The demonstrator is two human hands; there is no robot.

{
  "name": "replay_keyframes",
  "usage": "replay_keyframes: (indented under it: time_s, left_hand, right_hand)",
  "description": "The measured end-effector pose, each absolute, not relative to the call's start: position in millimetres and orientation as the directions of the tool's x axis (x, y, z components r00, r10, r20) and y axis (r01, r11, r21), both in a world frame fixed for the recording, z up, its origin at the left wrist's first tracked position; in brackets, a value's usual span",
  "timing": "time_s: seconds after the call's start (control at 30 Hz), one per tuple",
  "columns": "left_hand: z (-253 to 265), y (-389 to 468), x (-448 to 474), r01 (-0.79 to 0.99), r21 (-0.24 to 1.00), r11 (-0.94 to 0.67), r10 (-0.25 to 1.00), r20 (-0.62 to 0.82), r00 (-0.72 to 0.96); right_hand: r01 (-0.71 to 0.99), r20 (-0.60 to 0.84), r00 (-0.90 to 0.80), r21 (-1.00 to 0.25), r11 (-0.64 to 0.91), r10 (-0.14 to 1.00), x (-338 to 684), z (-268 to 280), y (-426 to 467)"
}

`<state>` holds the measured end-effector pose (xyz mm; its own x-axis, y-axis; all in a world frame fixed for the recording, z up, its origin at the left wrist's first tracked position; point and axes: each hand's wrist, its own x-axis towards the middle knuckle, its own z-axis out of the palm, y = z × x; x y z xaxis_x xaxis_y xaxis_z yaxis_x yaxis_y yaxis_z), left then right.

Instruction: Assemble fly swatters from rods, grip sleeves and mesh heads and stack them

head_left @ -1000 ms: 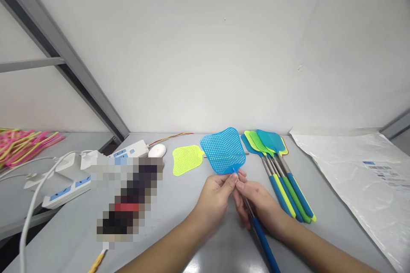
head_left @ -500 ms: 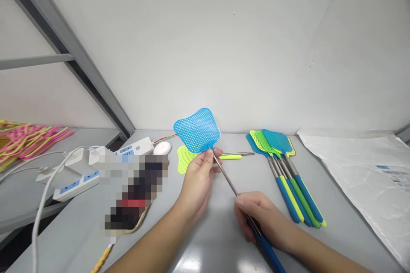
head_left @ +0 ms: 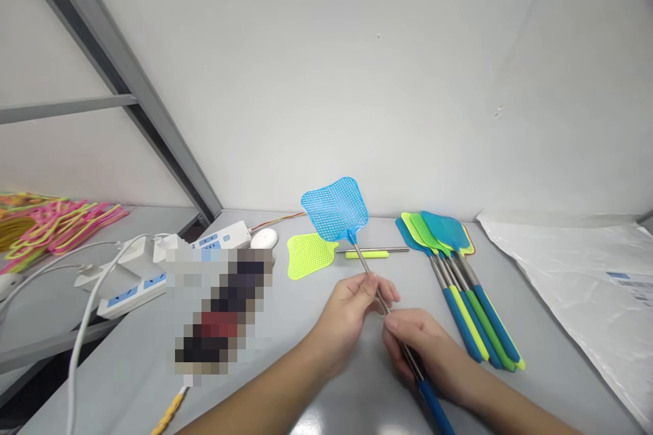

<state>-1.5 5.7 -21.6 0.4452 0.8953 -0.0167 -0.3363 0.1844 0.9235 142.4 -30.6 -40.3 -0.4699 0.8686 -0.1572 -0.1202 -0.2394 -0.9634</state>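
A blue fly swatter (head_left: pixel 337 209) with a perforated head, a thin metal shaft and a dark blue grip is held at a slant above the table. My left hand (head_left: pixel 352 316) pinches the shaft below the head. Lower down, my right hand (head_left: pixel 423 350) is wrapped round the same shaft, just above the grip. Behind my left hand lies a yellow-green swatter head (head_left: pixel 310 255). Beside it rest a metal rod (head_left: pixel 398 249) and a yellow-green grip (head_left: pixel 366 255). To the right, several blue, green and yellow-green fly swatters (head_left: pixel 462 285) lie stacked side by side.
White power strips (head_left: pixel 137 292) with plugs and cables sit at the left, near a round white device (head_left: pixel 264 238) and a blurred-out item (head_left: pixel 224 312). Pink and yellow cords (head_left: pixel 76 224) lie far left. A white plastic bag (head_left: pixel 561 272) covers the right side, before a pale wall.
My left hand has slid down the shaft from the base of the blue head, closer to my right hand. The swatter's head has shifted right, uncovering more of the yellow-green head.
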Motion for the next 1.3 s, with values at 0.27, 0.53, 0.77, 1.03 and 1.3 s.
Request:
replay_keyframes:
  time_s: [0.27,0.53,0.77,1.03,1.3]
  left_hand:
    - [-2,17,-13,-0.406,0.913,0.028,0.983,0.048,0.175]
    - [-16,15,-9,-0.305,0.952,0.036,0.984,0.019,0.176]
    - [-16,5,-4,-0.114,0.993,0.012,0.944,0.026,0.328]
    - [-15,5,-5,-0.115,0.993,0.001,0.943,0.038,0.332]
    - [-5,20,-15,-0.193,0.976,-0.101,0.987,0.123,0.107]
  right_hand:
    - [-0.137,-0.101,-0.504,-0.971,-0.195,0.858,139,-32,-24]
    - [-0.043,-0.167,-0.524,-0.974,-0.222,0.835,143,-36,-28]
    - [-0.117,-0.174,-0.526,-0.955,-0.274,0.832,148,-42,-29]
    - [-0.154,-0.168,-0.536,-0.944,-0.291,0.827,151,-38,-25]
    - [-0.124,-0.118,-0.566,-0.966,-0.226,0.816,152,-32,-20]
